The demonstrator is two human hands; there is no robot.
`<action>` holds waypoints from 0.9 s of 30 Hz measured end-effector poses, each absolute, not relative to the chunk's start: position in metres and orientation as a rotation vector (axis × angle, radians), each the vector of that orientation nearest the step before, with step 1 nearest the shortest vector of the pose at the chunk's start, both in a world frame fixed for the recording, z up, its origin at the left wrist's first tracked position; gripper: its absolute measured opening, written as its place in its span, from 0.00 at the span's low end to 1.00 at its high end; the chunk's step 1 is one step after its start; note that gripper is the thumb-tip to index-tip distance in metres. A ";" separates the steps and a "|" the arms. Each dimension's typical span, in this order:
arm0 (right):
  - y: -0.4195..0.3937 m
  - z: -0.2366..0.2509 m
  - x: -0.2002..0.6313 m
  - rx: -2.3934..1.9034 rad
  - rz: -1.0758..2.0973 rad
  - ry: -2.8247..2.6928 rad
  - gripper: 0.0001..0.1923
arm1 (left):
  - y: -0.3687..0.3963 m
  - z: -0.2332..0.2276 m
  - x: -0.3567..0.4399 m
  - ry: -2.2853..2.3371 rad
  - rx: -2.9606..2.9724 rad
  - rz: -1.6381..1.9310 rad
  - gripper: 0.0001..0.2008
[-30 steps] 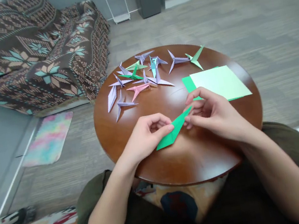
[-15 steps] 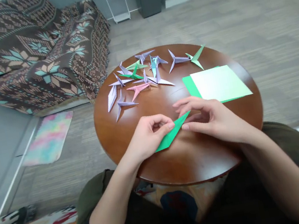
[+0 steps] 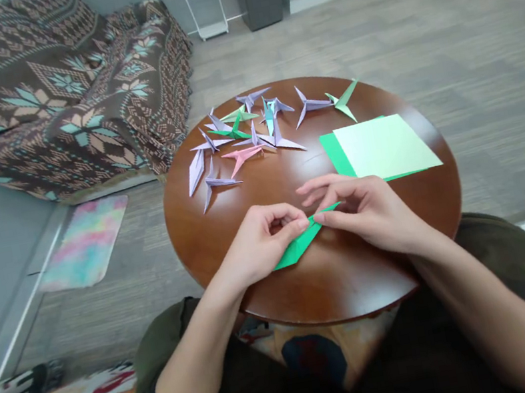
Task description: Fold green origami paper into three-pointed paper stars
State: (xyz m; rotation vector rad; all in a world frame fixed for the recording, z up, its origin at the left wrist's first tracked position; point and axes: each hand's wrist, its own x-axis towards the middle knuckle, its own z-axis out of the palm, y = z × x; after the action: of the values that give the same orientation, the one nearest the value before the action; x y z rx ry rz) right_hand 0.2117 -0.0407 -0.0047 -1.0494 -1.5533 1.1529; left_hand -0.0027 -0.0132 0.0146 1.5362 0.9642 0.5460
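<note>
lowered since a moment ago, green folded paper [image 3: 301, 244] lies flat on round tabletop [image 3: 340, 291]; left hand [image 3: 263, 240] and right hand [image 3: 366, 208] both pinch it.

No writing, label, brand, number or sign can be read anywhere in the view. The paper sheets [image 3: 388, 146] and the folded paper figures [image 3: 242, 136] on the worktop [image 3: 308, 283] are plain coloured paper without print. The blanket [image 3: 55, 90] and the rugs [image 3: 82, 242] carry only woven or dyed patterns, no lettering.
</note>
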 end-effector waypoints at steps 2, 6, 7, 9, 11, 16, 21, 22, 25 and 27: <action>-0.040 -0.005 0.214 -1.051 1.153 -1.569 0.07 | -0.012 0.016 -0.003 0.954 1.517 0.542 0.17; -0.038 -0.006 0.217 -1.055 1.068 -1.587 0.11 | -0.013 0.017 -0.004 0.957 1.484 0.537 0.17; -0.037 -0.006 0.217 -1.063 1.045 -1.591 0.12 | -0.013 0.017 -0.004 0.963 1.479 0.542 0.17; -0.038 -0.004 0.216 -1.082 1.047 -1.599 0.11 | -0.014 0.017 -0.004 0.976 1.477 0.551 0.17; -0.038 -0.003 0.215 -1.075 1.109 -1.617 0.10 | -0.014 0.017 -0.004 0.973 1.479 0.551 0.18; -0.037 -0.004 0.217 -1.038 1.153 -1.604 0.09 | -0.013 0.014 -0.006 0.935 1.428 0.598 0.18; -0.035 -0.005 0.221 -1.085 1.117 -1.532 0.11 | -0.011 0.012 -0.010 0.975 1.430 0.761 0.15; -0.035 -0.004 0.222 -1.095 1.141 -1.542 0.11 | -0.011 0.012 -0.010 0.989 1.441 0.784 0.15; -0.037 -0.001 0.221 -1.134 1.196 -1.614 0.12 | -0.012 0.011 -0.009 1.013 1.488 0.788 0.15; -0.038 0.000 0.220 -1.163 1.199 -1.677 0.12 | -0.012 0.011 -0.008 1.016 1.521 0.789 0.14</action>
State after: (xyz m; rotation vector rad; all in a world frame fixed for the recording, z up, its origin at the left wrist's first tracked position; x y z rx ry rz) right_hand 0.2198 -0.0383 -0.0005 -1.1631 -1.6768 1.1986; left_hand -0.0077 -0.0125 0.0111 1.5209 1.0158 0.7894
